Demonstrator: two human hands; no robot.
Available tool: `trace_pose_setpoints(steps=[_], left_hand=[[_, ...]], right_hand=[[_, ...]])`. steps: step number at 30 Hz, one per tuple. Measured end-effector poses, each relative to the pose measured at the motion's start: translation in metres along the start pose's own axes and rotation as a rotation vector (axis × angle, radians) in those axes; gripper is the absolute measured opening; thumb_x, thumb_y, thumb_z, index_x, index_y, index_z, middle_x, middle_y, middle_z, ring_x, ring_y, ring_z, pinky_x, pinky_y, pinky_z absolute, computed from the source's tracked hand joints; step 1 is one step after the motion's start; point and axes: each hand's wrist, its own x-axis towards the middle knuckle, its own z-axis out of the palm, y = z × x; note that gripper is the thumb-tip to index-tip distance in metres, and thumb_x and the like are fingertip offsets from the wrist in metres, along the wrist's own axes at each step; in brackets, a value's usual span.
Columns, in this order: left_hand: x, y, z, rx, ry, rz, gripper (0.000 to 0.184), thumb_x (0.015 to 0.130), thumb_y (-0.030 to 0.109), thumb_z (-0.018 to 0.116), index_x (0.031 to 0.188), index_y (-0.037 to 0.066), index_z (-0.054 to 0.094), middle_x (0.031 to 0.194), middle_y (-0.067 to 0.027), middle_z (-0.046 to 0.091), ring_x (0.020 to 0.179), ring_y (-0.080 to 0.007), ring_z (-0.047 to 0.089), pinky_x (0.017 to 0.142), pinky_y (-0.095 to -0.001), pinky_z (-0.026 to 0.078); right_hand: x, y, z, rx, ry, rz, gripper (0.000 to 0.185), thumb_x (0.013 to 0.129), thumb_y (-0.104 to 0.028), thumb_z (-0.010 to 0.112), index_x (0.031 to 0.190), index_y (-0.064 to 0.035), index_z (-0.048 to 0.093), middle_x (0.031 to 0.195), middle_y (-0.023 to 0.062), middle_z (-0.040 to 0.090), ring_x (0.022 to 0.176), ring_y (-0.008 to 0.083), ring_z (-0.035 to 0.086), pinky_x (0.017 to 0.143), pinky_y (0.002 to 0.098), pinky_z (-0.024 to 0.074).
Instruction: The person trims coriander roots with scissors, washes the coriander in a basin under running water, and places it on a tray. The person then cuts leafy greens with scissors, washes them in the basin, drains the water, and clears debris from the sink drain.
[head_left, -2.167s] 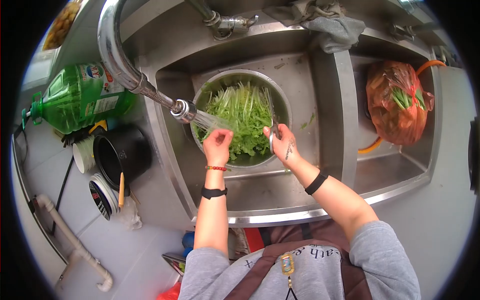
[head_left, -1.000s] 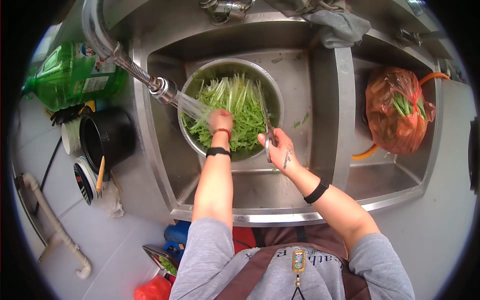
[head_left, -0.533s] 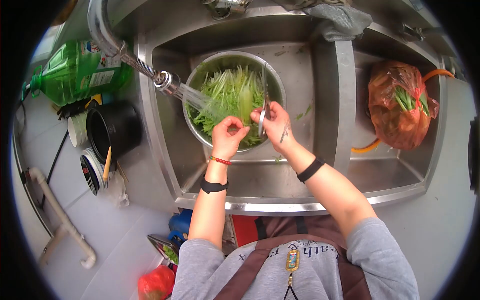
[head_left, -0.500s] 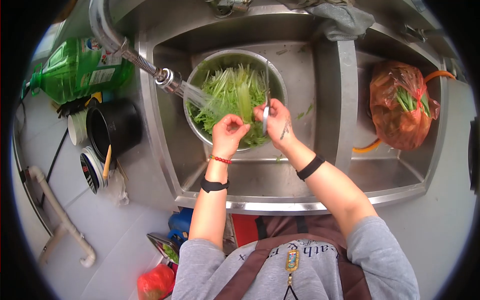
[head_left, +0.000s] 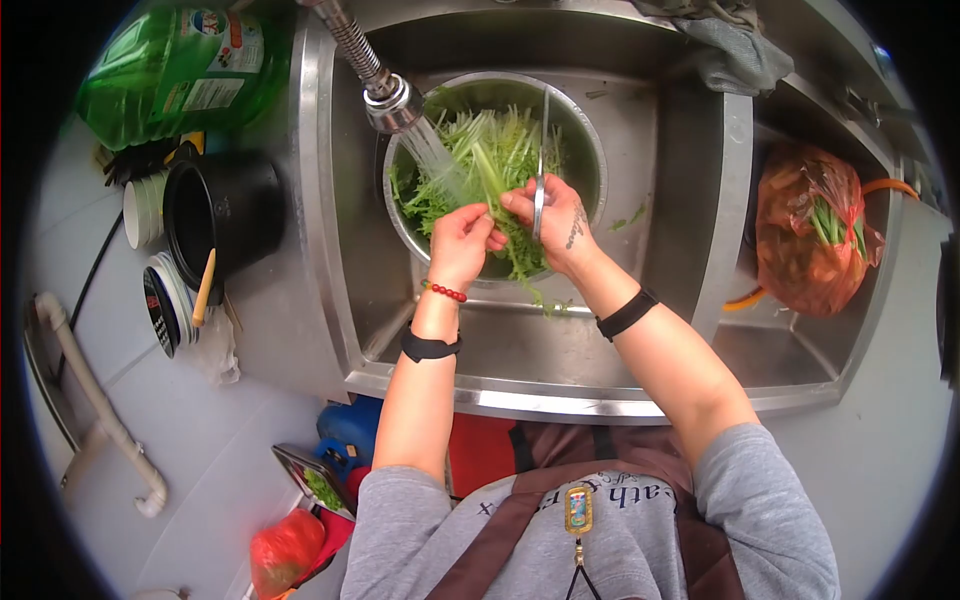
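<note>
Over the steel basin [head_left: 597,130], my left hand [head_left: 463,243] pinches the lower part of a pale green stalk of frilly leafy greens [head_left: 487,172]. My right hand [head_left: 556,222] is closed round a thin metal knife [head_left: 544,150], seen nearly edge-on with its blade pointing away from me. The right thumb and fingertips also touch the same stalk, close to my left fingers. More cut frilly greens [head_left: 440,185] fill the basin. Water from the faucet head [head_left: 394,104] sprays onto them. Some leaves hang over the basin's near rim.
An orange-red plastic bag [head_left: 810,240] of vegetables sits in the right sink compartment, beyond the divider [head_left: 725,200]. A grey cloth [head_left: 735,60] hangs at the back. Left of the sink are a green jug [head_left: 180,90], a black bucket [head_left: 235,215] and stacked containers [head_left: 180,300].
The view has shifted, so the sink sits differently in frame. My hands have come closer together at the stalk, and leaves now dangle below the basin rim.
</note>
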Motion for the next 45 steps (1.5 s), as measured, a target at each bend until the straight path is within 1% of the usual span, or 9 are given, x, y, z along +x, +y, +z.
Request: trace_pose_setpoints(steps=[11,15,19,23,29,33,37,41,45], left_hand=[[-0.005,0.002,-0.039,0.213,0.285,0.127,0.02,0.095,0.011,0.053,0.09,-0.008,0.058,0.075,-0.008,0.063,0.066,-0.0167,0.067,0.057,-0.0252,0.055],[-0.04,0.02,-0.046,0.36,0.274,0.213,0.022,0.096,0.009,0.052,0.104,-0.01,0.06,0.088,-0.0131,0.067,0.076,-0.0172,0.068,0.068,-0.025,0.056],[-0.061,0.028,-0.046,0.12,0.163,0.355,0.029,0.095,0.009,0.054,0.118,-0.009,0.058,0.106,-0.0144,0.065,0.088,-0.0184,0.067,0.077,-0.0265,0.055],[-0.071,0.043,-0.043,0.742,0.351,0.724,0.024,0.094,0.007,0.056,0.112,-0.007,0.063,0.104,-0.0117,0.067,0.082,-0.0171,0.068,0.07,-0.0267,0.055],[-0.095,0.062,-0.059,-0.119,0.265,0.23,0.021,0.094,0.009,0.056,0.107,-0.006,0.064,0.084,-0.0091,0.066,0.072,-0.0134,0.064,0.064,-0.0247,0.05],[-0.191,0.051,-0.124,0.051,-0.083,-0.1,0.023,0.092,0.01,0.06,0.108,-0.006,0.064,0.076,-0.0064,0.064,0.065,-0.0111,0.059,0.061,-0.0238,0.049],[-0.279,-0.009,-0.171,0.241,0.02,-0.549,0.016,0.092,0.006,0.057,0.101,-0.002,0.068,0.073,-0.0026,0.065,0.062,-0.0089,0.06,0.06,-0.023,0.05],[-0.302,-0.032,-0.175,1.3,-0.112,-0.513,0.031,0.084,0.015,0.068,0.109,-0.004,0.061,0.075,-0.0095,0.067,0.073,-0.012,0.065,0.068,-0.03,0.053],[-0.22,0.036,-0.125,0.217,0.006,-0.152,0.037,0.09,0.006,0.061,0.124,-0.002,0.052,0.103,-0.0084,0.065,0.091,-0.0151,0.063,0.079,-0.0283,0.051]], right_hand=[[0.017,0.009,0.001,-0.016,0.286,-0.082,0.025,0.082,-0.018,0.072,0.089,-0.0047,0.052,0.072,0.0005,0.057,0.061,0.0087,0.05,0.055,0.0241,0.0394],[0.024,0.023,-0.015,-0.239,0.349,-0.054,0.026,0.086,-0.025,0.068,0.09,-0.0034,0.054,0.077,0.0027,0.061,0.062,0.0084,0.049,0.055,0.0245,0.0385],[0.01,0.024,-0.001,-0.048,0.227,-0.033,0.027,0.087,-0.026,0.067,0.097,-0.0029,0.057,0.081,0.004,0.063,0.067,0.0098,0.055,0.057,0.023,0.0399],[0.009,0.021,0.026,-0.008,-0.033,0.282,0.031,0.086,-0.03,0.068,0.101,-0.005,0.058,0.087,0.0052,0.064,0.075,0.0132,0.061,0.062,0.0263,0.0471],[0.023,0.021,0.055,0.072,-0.146,0.446,0.039,0.084,-0.041,0.068,0.101,-0.0078,0.055,0.086,0.0037,0.062,0.076,0.012,0.059,0.069,0.0318,0.0482],[0.018,0.004,0.049,-0.199,-0.281,0.395,0.053,0.082,-0.051,0.068,0.108,-0.0072,0.055,0.093,0.0047,0.062,0.081,0.0134,0.059,0.07,0.0289,0.0467],[0.015,0.008,0.05,-0.361,-0.338,0.274,0.067,0.079,-0.057,0.067,0.117,-0.003,0.055,0.1,0.0063,0.061,0.082,0.0168,0.058,0.07,0.0309,0.0467],[0.021,0.013,0.042,-0.709,-0.186,0.026,0.066,0.075,-0.056,0.072,0.106,0.0014,0.06,0.088,0.0085,0.061,0.076,0.0179,0.055,0.067,0.0334,0.0457],[0.018,0.021,0.003,-0.723,0.157,-0.171,0.046,0.077,-0.042,0.076,0.085,0.0008,0.059,0.071,0.0026,0.056,0.063,0.0107,0.049,0.057,0.0269,0.0418]])
